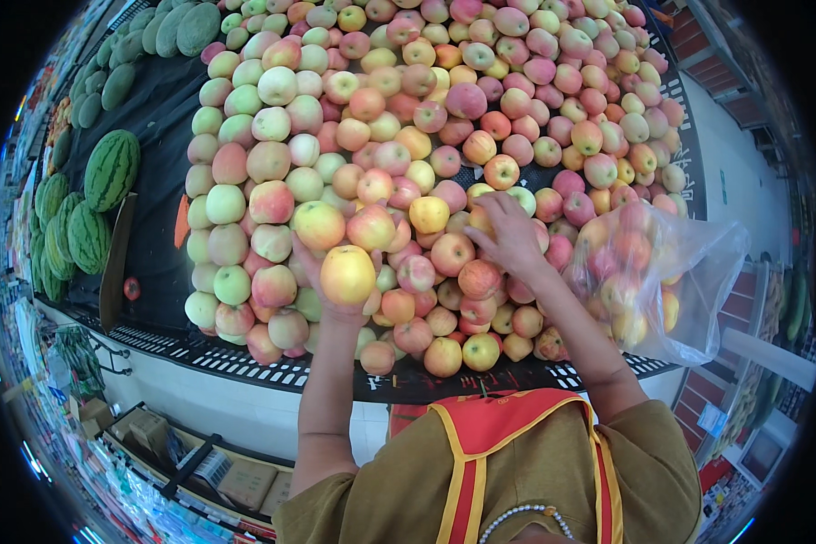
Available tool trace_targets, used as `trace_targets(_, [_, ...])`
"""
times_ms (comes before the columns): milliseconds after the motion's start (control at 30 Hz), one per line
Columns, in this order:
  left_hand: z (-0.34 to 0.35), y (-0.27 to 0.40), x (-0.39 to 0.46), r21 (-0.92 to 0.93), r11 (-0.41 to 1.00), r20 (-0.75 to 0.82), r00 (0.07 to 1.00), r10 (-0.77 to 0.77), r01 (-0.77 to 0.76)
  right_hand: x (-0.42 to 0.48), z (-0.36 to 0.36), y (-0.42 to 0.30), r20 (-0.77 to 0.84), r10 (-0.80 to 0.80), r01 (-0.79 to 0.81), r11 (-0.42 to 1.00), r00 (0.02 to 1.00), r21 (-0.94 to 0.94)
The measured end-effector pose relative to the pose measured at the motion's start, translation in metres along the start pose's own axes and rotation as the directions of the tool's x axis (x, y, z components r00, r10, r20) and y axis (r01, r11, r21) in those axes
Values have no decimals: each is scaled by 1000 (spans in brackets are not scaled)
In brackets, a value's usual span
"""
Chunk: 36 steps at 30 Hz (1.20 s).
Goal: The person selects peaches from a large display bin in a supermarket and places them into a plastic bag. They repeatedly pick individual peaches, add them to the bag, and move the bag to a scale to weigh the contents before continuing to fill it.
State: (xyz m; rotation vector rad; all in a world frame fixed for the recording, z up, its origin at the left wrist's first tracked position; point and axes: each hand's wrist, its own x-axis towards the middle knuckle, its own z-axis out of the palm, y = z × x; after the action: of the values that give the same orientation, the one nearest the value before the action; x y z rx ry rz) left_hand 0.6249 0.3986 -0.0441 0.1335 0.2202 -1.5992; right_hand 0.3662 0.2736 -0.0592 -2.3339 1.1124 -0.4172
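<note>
My left hand is turned up and cradles several apples. A yellow apple rests nearest my wrist, with a yellow-red apple and a red-streaked apple just beyond it. Most of the fingers are hidden beneath this fruit. To the right, my right hand reaches palm down into the apple pile, its fingers spread over a yellowish apple. Whether they grip that apple is unclear. A clear plastic bag with apples inside lies right of my right forearm.
Black perforated edging borders the display. Watermelons and green melons lie on black cloth at the left, beside a cardboard strip. A shelf with cardboard boxes stands below left. A white floor shows at right.
</note>
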Motion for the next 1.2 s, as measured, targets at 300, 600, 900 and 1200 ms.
trace_targets(300, [5, -5, -1, 829, 539, -98, 912, 397, -146, 43, 39, -23, 170, -134, 92, 968, 976, 234])
trace_targets(600, [33, -30, 7, 206, 978, -57, 998, -25, 36, 47, -7, -47, 98, 134, -146, 420, 986, 896])
trace_targets(900, [15, -34, 8, 254, 960, -55, 993, -106, 116, 51, 10, -42, 383, -19, -359, 306, 923, 881])
trace_targets(1200, [11, -26, 10, 176, 982, -26, 997, -68, 71, 59, 16, -45, 503, -95, -489, 136, 859, 862])
